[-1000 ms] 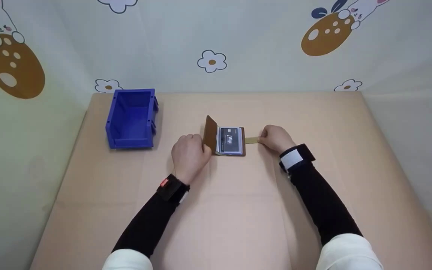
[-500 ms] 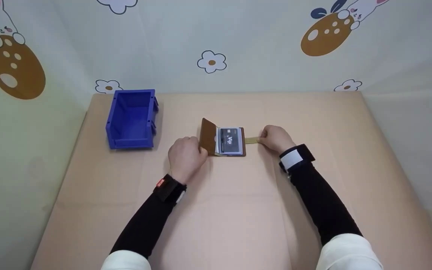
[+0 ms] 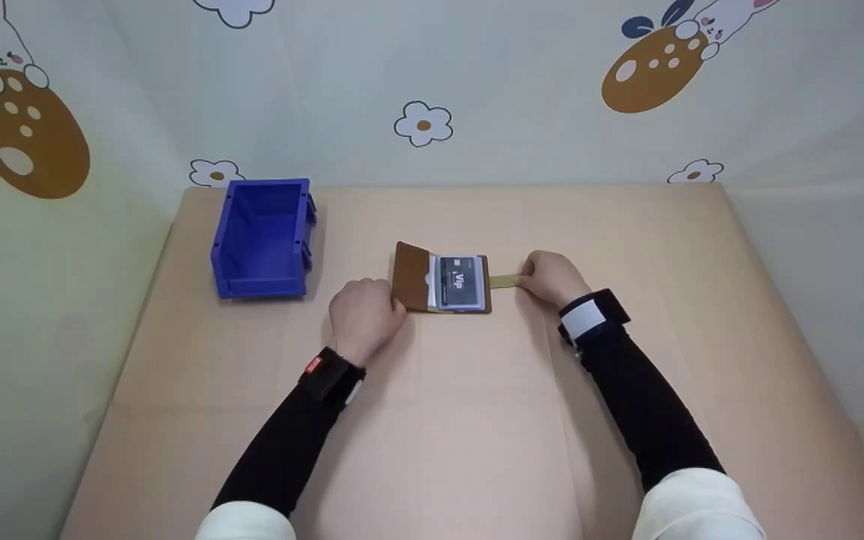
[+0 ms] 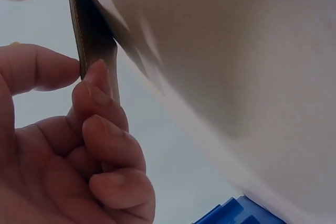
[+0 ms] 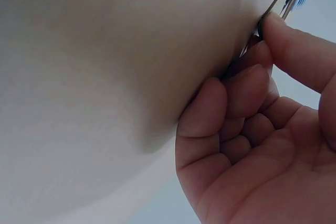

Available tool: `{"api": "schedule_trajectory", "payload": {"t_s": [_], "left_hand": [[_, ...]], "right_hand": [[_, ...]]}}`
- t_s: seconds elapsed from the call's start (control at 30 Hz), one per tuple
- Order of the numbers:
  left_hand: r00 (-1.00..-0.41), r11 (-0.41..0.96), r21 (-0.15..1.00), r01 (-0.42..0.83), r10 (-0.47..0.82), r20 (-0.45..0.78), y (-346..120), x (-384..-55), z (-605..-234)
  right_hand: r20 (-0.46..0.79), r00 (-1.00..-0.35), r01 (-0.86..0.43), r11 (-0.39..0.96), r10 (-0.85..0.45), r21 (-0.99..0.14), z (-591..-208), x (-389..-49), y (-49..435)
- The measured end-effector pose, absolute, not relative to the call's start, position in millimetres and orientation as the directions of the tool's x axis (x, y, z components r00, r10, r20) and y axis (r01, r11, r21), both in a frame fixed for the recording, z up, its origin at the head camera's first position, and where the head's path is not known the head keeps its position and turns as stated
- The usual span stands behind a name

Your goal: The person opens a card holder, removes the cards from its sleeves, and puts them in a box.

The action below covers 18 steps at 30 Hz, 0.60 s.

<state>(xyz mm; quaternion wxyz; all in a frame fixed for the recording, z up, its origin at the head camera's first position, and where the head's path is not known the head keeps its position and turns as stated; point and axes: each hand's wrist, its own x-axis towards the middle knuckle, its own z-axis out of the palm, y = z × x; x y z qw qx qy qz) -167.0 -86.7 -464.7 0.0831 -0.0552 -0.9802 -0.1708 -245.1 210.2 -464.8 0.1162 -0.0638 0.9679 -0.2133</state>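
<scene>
A brown card holder (image 3: 411, 279) lies spread on the table, its left cover tilted slightly up. Inside it on the right, a dark card (image 3: 460, 281) marked "Vip" shows in a clear sleeve. My left hand (image 3: 364, 318) pinches the outer edge of the left cover between thumb and fingers, as the left wrist view also shows with the cover's edge (image 4: 80, 30). At the other side, my right hand (image 3: 552, 277) pinches the end of the tan closure strap (image 3: 503, 281), which stretches out from the holder's right side.
A blue plastic bin (image 3: 263, 238) stands at the back left of the table (image 3: 432, 435). Behind the table hangs a pale curtain (image 3: 522, 112) printed with flowers and rabbits.
My left hand has moved left and a little towards me, swinging the card holder's left cover down from nearly upright to almost flat. My right hand stays in place on the strap.
</scene>
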Motion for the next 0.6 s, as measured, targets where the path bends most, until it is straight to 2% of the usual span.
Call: {"api": "schedule_trajectory", "payload": {"t_s": [0.6], "left_hand": [[-0.986, 0.956, 0.268, 0.121, 0.084, 0.144, -89.0, -172.7, -468.0]], "right_hand": [[-0.192, -0.964, -0.082, 0.896, -0.182, -0.436, -466.1, -245.2, 211.0]]}}
